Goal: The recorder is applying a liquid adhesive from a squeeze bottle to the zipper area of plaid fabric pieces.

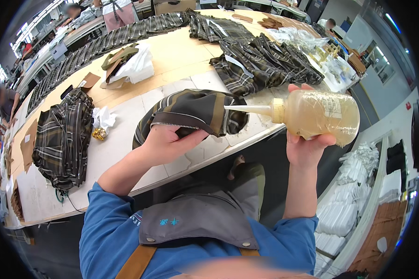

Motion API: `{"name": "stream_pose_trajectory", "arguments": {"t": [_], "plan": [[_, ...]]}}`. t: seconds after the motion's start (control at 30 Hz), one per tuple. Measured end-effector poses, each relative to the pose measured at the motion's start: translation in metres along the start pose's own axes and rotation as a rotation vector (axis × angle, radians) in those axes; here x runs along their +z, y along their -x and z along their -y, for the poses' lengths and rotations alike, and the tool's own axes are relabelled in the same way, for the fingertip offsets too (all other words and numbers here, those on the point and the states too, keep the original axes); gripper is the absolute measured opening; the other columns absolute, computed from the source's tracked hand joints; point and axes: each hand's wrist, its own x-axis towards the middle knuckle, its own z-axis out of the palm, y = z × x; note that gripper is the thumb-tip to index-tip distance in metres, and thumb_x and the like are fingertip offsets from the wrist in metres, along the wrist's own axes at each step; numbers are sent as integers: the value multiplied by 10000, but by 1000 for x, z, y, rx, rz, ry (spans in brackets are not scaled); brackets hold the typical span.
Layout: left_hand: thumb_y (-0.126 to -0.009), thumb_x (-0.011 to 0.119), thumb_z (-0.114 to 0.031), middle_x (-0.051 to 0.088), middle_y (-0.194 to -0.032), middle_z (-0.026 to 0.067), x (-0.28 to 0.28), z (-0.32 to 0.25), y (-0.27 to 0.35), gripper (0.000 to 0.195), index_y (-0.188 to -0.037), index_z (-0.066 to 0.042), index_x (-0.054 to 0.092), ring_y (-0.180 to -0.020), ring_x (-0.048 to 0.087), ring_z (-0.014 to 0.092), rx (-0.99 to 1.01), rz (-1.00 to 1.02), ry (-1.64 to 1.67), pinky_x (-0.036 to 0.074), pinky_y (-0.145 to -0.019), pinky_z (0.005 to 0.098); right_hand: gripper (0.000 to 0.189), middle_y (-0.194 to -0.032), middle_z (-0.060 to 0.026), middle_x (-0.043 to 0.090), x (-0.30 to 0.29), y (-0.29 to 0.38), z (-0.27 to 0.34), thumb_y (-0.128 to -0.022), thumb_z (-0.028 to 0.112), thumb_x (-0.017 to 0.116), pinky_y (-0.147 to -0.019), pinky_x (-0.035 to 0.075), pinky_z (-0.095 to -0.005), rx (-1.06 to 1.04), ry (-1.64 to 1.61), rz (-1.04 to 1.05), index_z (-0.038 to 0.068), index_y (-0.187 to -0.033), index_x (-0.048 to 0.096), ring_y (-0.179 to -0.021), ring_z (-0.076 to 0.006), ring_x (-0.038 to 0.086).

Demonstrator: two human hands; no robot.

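My left hand (169, 144) grips a dark plaid fabric piece (195, 101) at its edge, where a metal zipper (176, 125) with brown tape runs along the opening. Part of that hand is under the cloth. In my right hand (307, 146) is a translucent plastic squeeze bottle (323, 115) with yellowish liquid, lying sideways, its fingers showing above and below. The bottle's long pointed nozzle (248, 108) points left, with its tip at the striped end of the fabric piece; whether it touches cannot be told.
A folded plaid bundle (64, 143) lies left on the table (153, 178), beside crumpled white paper (104, 118). Plaid garments (265, 66) and plastic bags (296, 36) lie beyond. A long row of plaid pieces (101, 45) follows the far edge. Other people work in the background.
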Motion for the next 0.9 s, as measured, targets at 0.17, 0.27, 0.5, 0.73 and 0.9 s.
{"name": "stream_pose_trajectory", "arguments": {"t": [0.17, 0.27, 0.5, 0.73, 0.9], "plan": [[-772, 623, -31, 601, -859, 50, 0, 0, -1, 153, -925, -23, 617, -759, 551, 143, 66, 31, -46, 441, -674, 263, 1077, -1208, -257, 469, -3, -3, 2, -537, 682, 656, -427, 439, -122, 10, 58, 37, -29, -1280, 335, -814, -108, 603], [-767, 625, -33, 601, -859, 57, -1, -1, 0, 162, -928, -24, 614, -767, 555, 154, 80, 49, -128, 443, -686, 270, 1067, -1213, -256, 463, -6, -4, 1, -546, 681, 649, -428, 450, -124, 13, 86, 61, -22, -1283, 332, -844, -125, 603], [-756, 626, -29, 602, -862, 60, -1, -5, -2, 168, -923, -24, 612, -771, 558, 161, 65, 60, -128, 446, -689, 272, 1052, -1219, -247, 455, -13, -2, 0, -558, 679, 638, -433, 468, -139, 61, 35, 136, 4, -1298, 315, -977, -188, 569], [-748, 633, -18, 596, -866, 61, -1, -3, -4, 174, -919, -21, 608, -773, 562, 160, 107, 35, -181, 451, -689, 268, 1092, -1233, -255, 436, -14, 2, -1, -535, 694, 636, -446, 474, -144, 81, -11, 126, 3, -1307, 292, -964, -180, 574], [-746, 635, -18, 599, -877, 66, -2, -3, -1, 184, -927, -19, 606, -791, 565, 171, 55, 55, -187, 452, -707, 272, 1154, -1171, -265, 497, -9, 2, 1, -437, 689, 729, -413, 470, -169, 153, -11, 49, -46, -1248, 362, -839, -178, 625]]}}
